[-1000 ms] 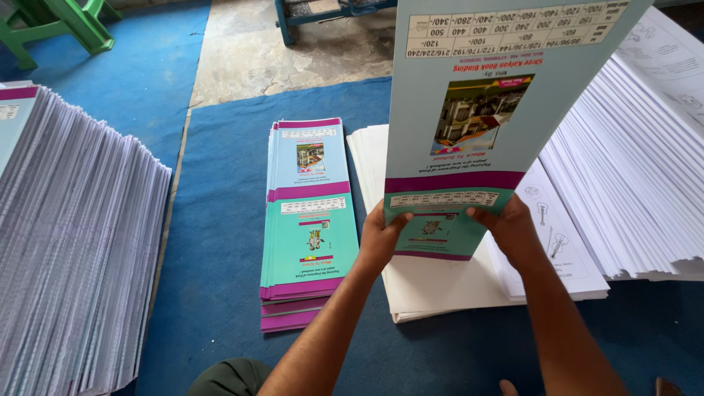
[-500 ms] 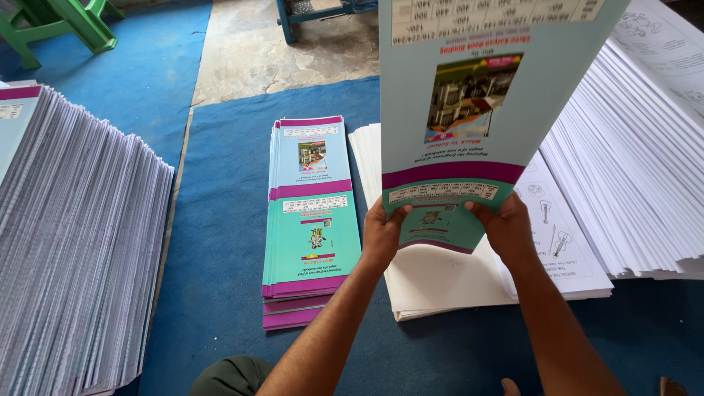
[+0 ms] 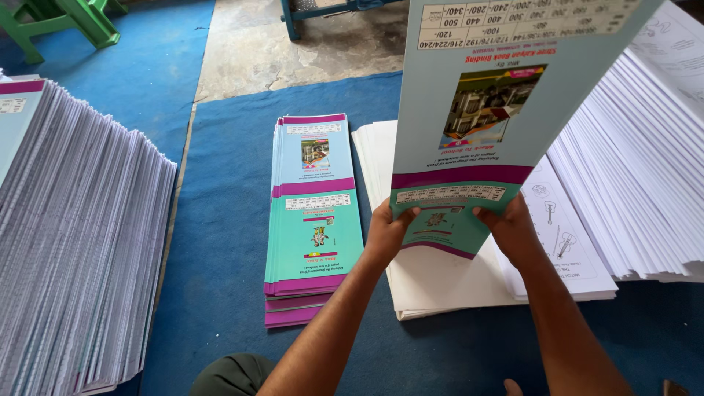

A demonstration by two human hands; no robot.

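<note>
Left hand and right hand are both closed on the lower edge of a long printed cover sheet, held upright above the white paper stack; next it wants squaring to that stack's edges before lowering.

Stack of teal-and-magenta covers on blue mat; tall fanned white stack far left; slanted printed sheets right; green stool top left; bare concrete floor beyond mat.
</note>
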